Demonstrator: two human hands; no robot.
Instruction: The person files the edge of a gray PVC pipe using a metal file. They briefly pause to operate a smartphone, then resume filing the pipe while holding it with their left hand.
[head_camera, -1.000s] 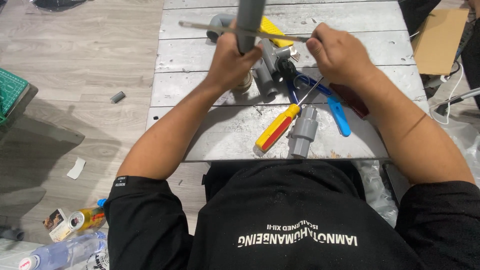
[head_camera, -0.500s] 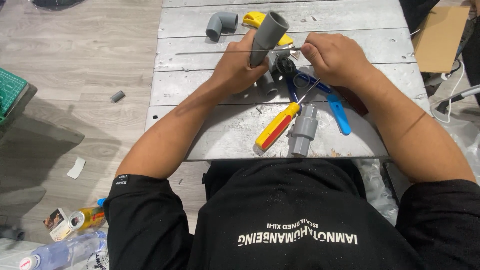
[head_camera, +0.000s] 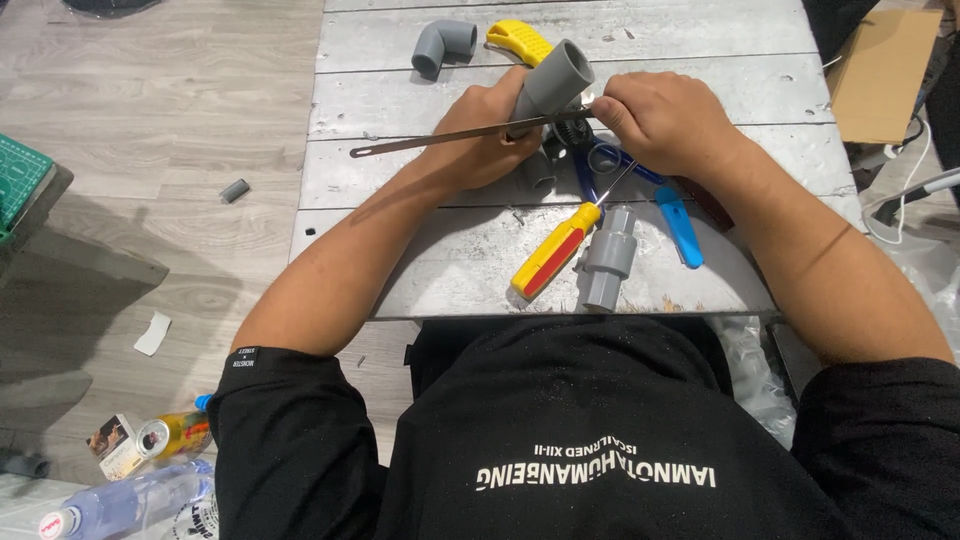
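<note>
My left hand (head_camera: 485, 135) grips a grey plastic pipe (head_camera: 556, 82), tilted with its open end up and to the right, over a grey wooden table (head_camera: 700, 45). My right hand (head_camera: 665, 120) holds one end of a thin metal saw blade (head_camera: 450, 136), which lies across the pipe and sticks out to the left past my left hand. Under both hands lie blue-handled pliers (head_camera: 680, 225) and a small grey fitting, partly hidden.
A yellow and red screwdriver (head_camera: 553, 250) and a grey pipe coupling (head_camera: 607, 257) lie at the near table edge. A grey elbow fitting (head_camera: 444, 45) and a yellow tool handle (head_camera: 520, 40) sit at the back. Cardboard (head_camera: 880, 70) lies at right; cans and bottles (head_camera: 150, 450) on the floor at left.
The pipe has tipped from nearly upright down toward the right. The saw blade has moved from behind the pipe to lie across it, reaching left.
</note>
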